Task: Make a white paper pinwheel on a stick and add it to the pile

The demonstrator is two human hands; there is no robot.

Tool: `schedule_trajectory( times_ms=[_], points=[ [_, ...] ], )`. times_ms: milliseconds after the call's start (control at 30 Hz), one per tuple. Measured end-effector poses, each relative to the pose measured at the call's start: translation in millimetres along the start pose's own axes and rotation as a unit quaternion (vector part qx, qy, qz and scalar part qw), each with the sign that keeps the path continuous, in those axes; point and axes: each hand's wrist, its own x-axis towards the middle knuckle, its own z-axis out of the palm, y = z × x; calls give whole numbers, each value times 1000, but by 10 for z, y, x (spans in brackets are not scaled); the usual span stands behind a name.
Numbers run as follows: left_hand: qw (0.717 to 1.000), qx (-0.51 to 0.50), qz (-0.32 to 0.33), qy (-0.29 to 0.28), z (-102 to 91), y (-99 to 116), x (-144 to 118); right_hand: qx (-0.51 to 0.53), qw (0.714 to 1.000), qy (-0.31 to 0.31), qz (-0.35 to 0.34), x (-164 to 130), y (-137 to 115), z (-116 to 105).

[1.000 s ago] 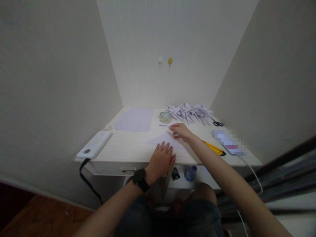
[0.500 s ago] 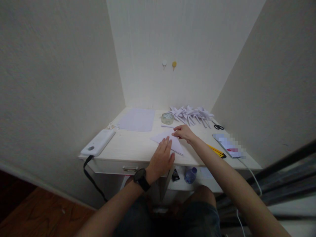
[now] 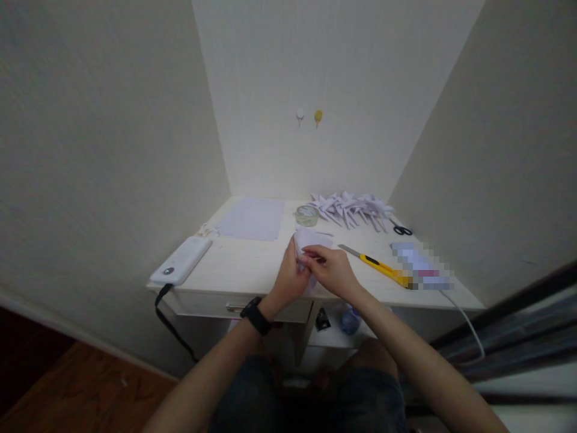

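Hands meet over the front of the worktop [image 3: 252,267]: left hand [image 3: 288,279] and right hand [image 3: 331,270] both pinch a folded sheet of paper [image 3: 311,239], lifted clear, mid-fold. The next crease likely needs edges aligned before pressing.

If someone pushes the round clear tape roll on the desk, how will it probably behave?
The round clear tape roll lies flat on the pale wooden desk, so it would probably slide, not roll. It looks small and hollow, so likely light.
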Motion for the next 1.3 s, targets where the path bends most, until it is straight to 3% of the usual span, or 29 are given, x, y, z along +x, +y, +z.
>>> schedule_trajectory(
  times_ms=[100, 233, 433, 600, 700, 767, 833, 933, 1000, 1133, 1233, 1300],
  points=[
    [997, -43, -42, 40, -28, -69, -1, -12, 996, -34, -85, -61, 110, -55],
    [985, -115, -130, 22, -67, -128, 26, -65, 985, -28, -156, -172, 335, -175],
    [955, -220, -200, 17, -147, -37, 54, -118, 988, -35, -91, -160, 664, -313],
    [883, -385, -269, 7, -206, 44, 35, -102, 989, -57, -92, -68, 762, -361],
    [857, -432, -281, -12, -327, 50, 47, -73, 991, -30, -109, -35, 790, -402],
    [868, -421, -262, -29, -461, 38, 83, -61, 991, -6, -115, -22, 812, -435],
    [903, -367, -218, -43, -621, 11, 143, -55, 992, 12, -117, -13, 834, -470],
    [960, -217, -109, -137, -842, -48, 254, -51, 992, 25, -112, -10, 855, -513],
    [984, -85, -34, -153, -940, -78, 320, -45, 993, 30, -107, -12, 854, -532],
    [984, 94, 69, -133, -1009, -69, 406, 4, 996, 38, -85, -20, 808, -563],
    [983, 105, 80, -130, -1008, -12, 416, 69, 996, 37, -48, -30, 765, -589],
    [989, 66, 43, -125, -988, 29, 392, 117, 993, 31, 1, -47, 752, -590]
  ],
)
